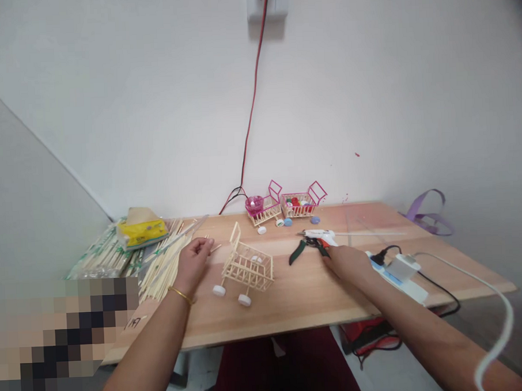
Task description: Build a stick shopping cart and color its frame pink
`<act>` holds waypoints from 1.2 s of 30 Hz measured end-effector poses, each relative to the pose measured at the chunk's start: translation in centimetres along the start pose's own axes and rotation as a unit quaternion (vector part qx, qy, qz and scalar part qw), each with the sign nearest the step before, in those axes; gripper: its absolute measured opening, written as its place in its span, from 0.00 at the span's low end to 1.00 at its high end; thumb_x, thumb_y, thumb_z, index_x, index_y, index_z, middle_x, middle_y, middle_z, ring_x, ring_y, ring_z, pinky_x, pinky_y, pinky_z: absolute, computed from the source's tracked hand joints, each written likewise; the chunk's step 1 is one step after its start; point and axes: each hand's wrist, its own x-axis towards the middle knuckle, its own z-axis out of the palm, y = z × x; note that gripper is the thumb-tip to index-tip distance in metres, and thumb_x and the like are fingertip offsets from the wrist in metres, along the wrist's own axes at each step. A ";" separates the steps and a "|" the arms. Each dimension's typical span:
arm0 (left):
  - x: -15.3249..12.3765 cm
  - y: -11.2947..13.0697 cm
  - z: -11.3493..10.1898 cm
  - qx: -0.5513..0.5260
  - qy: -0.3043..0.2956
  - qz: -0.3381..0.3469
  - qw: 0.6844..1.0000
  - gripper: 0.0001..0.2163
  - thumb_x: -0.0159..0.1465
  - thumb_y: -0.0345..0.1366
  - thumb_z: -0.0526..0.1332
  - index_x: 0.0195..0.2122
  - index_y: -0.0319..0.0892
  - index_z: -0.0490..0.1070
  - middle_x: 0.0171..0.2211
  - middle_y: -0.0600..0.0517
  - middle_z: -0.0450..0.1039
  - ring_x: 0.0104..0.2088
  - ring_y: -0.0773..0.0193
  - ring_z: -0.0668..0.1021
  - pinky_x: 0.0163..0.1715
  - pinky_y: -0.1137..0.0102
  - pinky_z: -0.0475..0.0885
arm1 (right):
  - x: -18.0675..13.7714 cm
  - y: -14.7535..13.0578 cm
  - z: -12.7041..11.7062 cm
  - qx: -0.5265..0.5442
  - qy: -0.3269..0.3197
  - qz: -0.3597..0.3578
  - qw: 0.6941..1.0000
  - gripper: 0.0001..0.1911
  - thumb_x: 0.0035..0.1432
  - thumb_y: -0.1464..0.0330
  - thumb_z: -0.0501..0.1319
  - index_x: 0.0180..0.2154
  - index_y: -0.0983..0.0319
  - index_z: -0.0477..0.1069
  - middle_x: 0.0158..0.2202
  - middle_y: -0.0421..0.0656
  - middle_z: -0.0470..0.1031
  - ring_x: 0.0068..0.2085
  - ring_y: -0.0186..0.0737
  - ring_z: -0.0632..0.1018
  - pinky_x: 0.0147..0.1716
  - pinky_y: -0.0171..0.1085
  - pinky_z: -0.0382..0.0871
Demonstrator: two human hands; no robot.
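Observation:
My left hand (194,259) is closed in a pinch on a short thin wooden stick (215,249), left of a small cart made of sticks (249,268). The cart stands tilted on white bottle-cap wheels. My right hand (346,264) is curled at one handle of the green-handled pruning shears (298,252), whose handles are spread apart. Just behind the shears lies a white and orange glue gun (321,235), a glue stick poking out of its back. My right hand partly hides the handles of both tools.
Two finished-looking carts with pink handles (265,210) (299,204) stand by the wall. Loose sticks (163,269) and a yellow tissue pack (141,232) lie left. A power strip (397,284) with a white plug adapter (403,267) and cables sits right; a purple strap (428,214) lies beyond.

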 end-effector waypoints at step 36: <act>3.8 -0.9 1.4 -0.156 -0.092 -0.046 0.982 0.19 0.57 0.53 0.64 0.32 0.39 0.76 0.25 0.52 0.71 0.24 0.67 0.69 0.27 0.71 0.65 | 12.9 -12.9 -6.1 0.301 0.261 -0.318 0.860 0.10 0.63 0.67 0.59 0.42 0.61 0.76 0.40 0.48 0.79 0.43 0.46 0.76 0.45 0.41 0.64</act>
